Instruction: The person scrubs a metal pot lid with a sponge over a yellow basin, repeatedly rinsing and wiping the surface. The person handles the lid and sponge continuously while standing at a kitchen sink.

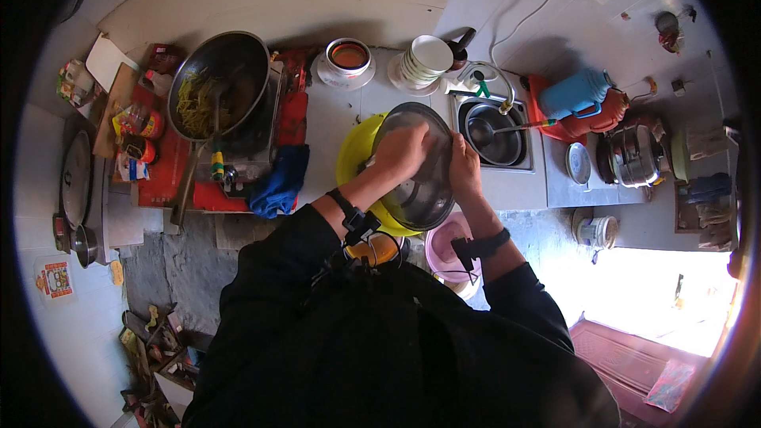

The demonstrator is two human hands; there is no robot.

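Note:
A round grey metal basin (419, 199) is tilted over a yellow plastic basin (351, 157) on the counter. Its rim is gripped at the right side by my right hand (465, 166). My left hand (404, 151) reaches across the metal basin, with curled fingers against its surface. Whether those fingers hold a cloth or scrubber is hidden. Most of the yellow basin's inside is covered by the metal basin and my left arm.
A wok (238, 65) with shredded food and a spatula (216, 125) rests on the stove at left. Stacked bowls (429, 56) stand behind the basins. The sink (532, 160) holds a metal bowl (505, 154) and ladle (483, 132). A blue thermos (574, 94) lies farther right.

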